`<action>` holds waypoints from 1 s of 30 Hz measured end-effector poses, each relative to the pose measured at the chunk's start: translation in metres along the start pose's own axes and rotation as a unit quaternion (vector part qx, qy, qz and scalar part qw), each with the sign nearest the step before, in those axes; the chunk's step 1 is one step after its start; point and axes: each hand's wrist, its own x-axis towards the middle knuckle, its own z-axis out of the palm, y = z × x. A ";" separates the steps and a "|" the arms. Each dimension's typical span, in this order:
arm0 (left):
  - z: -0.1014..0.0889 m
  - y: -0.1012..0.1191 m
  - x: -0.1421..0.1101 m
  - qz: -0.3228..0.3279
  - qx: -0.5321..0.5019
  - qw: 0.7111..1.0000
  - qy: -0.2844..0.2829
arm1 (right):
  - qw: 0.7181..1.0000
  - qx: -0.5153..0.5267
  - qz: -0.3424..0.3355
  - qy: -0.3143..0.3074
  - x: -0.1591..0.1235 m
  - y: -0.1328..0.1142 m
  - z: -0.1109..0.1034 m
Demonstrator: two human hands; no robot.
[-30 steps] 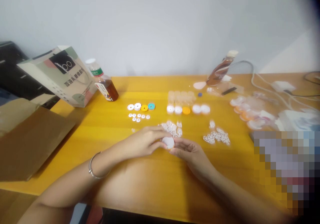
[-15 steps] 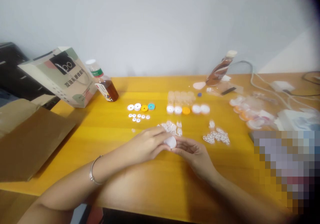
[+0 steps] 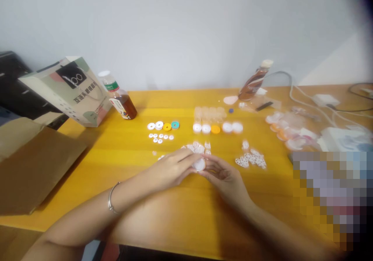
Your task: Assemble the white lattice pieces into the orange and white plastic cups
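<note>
Above the middle of the table, my left hand (image 3: 176,167) pinches a round white disc-shaped piece (image 3: 199,164) from its left side. The fingertips of my right hand (image 3: 227,175) close on its right edge. Just beyond them lies a pile of small white plastic pieces (image 3: 198,147), partly hidden by my left hand. More flat white pieces with holes (image 3: 250,159) lie to the right. Farther back stand a row of white and orange round pieces (image 3: 215,129) and clear round containers (image 3: 210,113). White, yellow and teal rings (image 3: 167,126) sit left, above several small white discs (image 3: 160,137).
At left are a paper bag (image 3: 81,93), a bottle of dark drink (image 3: 126,105) and an opened cardboard box (image 3: 40,167). A brown bottle (image 3: 253,84), white cables (image 3: 303,93) and bagged round pieces (image 3: 291,126) occupy the right. A blurred-out patch covers the lower right.
Both hands stay together around the white disc, which has turned slightly between the fingers. The whole view has shifted a little.
</note>
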 end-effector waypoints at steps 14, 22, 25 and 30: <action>-0.042 0.019 -0.003 -0.002 -0.019 0.998 -0.057 | 1.000 0.007 0.013 -0.008 0.005 0.001 -0.003; -0.007 0.032 -0.023 0.064 0.118 0.970 -0.202 | 0.999 -0.010 0.040 0.005 0.004 0.001 -0.002; 0.002 0.029 -0.024 0.061 0.128 0.969 -0.200 | 0.999 -0.009 0.050 0.002 0.003 0.000 -0.002; -0.009 0.029 -0.017 0.032 0.042 0.986 -0.159 | 0.999 0.014 0.043 0.004 0.004 0.002 -0.002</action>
